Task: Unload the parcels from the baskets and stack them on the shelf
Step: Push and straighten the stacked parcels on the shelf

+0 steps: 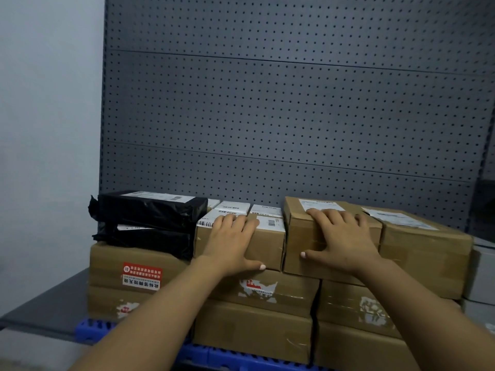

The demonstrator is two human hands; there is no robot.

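A stack of cardboard parcels fills the grey shelf. My left hand lies over the front top edge of a small brown box with white barcode labels, fingers on top and thumb on its front face. My right hand lies the same way on a larger brown box beside it, fingers spread across its top label. Two black plastic-wrapped parcels sit stacked at the left on a box with a red sticker. Another big brown box stands at the right.
A grey pegboard back panel rises behind the stack. A pale wall is at the left. A blue plastic edge shows below the lowest boxes. Grey-white boxes sit at the far right.
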